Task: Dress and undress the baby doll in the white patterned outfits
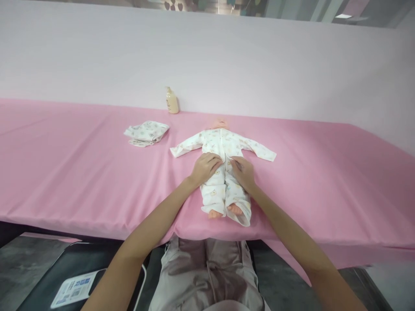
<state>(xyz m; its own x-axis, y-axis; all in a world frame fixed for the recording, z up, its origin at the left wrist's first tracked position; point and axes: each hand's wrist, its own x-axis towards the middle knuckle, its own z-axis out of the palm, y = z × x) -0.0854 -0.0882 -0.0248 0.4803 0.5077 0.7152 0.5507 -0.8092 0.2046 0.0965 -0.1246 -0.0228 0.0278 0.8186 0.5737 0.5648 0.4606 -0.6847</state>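
Observation:
A baby doll (221,124) lies on its back with its feet towards me. It wears a white printed baby romper (223,140), the sleeves spread out to both sides and reaching past where any hands would show. My left hand (206,168) rests at the romper's waist, fingers curled and pinching the cloth by the middle opening. Across from it, my right hand (244,173) grips the other edge of the same opening between thumb and fingers. One doll foot (214,214) pokes out of each trouser leg.
A pink cloth (106,185) covers the table, up against a white wall (207,65). Folded printed fabric (147,131) lies left of the doll, with a cream pump bottle (172,101) behind it. At lower left, a dark chair seat (48,276) holds a white printed card (76,288).

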